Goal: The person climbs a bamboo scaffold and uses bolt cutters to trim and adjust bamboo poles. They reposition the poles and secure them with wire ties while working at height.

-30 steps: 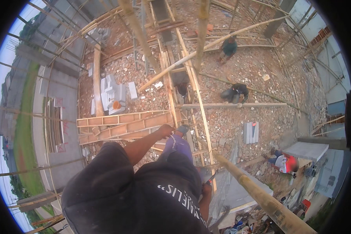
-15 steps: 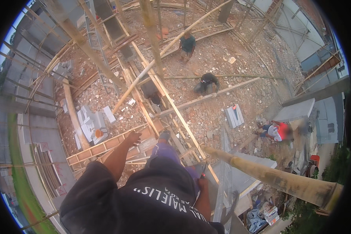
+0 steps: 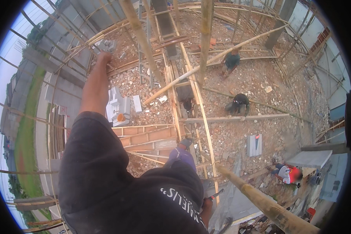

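Observation:
My left hand (image 3: 104,57) is raised far forward on an outstretched arm, beside the thin bamboo poles (image 3: 84,37) at the upper left. Its fingers are too small and hidden to make out, so I cannot tell whether it grips a pole. Low at my right side, my right hand (image 3: 207,203) is closed round a hand tool (image 3: 216,194) with a red-and-black handle and a dark end. Its exact kind does not show. My foot (image 3: 187,142) rests high up on the narrow timber framework (image 3: 204,121).
A thick bamboo pole (image 3: 257,194) slants past my right. Below lie rubble ground (image 3: 230,132), pale blocks (image 3: 119,105), an orange bucket (image 3: 121,117) and wooden formwork (image 3: 144,137). One person crouches by a long beam (image 3: 241,118); others are below, one in red (image 3: 295,174).
My left arm has swung up and forward, away from the formwork. The view has turned left, so the scene sits further right. My right hand still holds the tool.

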A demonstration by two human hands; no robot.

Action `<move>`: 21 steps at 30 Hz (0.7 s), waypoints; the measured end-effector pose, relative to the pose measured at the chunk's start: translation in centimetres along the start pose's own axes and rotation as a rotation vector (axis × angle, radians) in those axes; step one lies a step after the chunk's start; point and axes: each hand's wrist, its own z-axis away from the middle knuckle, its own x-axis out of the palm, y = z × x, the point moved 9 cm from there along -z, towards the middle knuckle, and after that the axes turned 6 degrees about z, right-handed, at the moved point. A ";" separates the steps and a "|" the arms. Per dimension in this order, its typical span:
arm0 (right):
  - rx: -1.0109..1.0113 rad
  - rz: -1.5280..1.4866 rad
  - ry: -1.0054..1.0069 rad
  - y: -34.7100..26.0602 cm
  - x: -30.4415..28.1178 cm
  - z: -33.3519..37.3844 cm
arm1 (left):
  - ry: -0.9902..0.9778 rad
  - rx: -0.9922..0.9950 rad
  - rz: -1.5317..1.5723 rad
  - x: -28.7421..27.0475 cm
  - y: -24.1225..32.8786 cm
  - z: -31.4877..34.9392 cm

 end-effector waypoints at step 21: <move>0.025 0.295 -0.035 0.3 1.1 -0.2 | -0.201 0.300 -0.106 7.8 1.3 5.7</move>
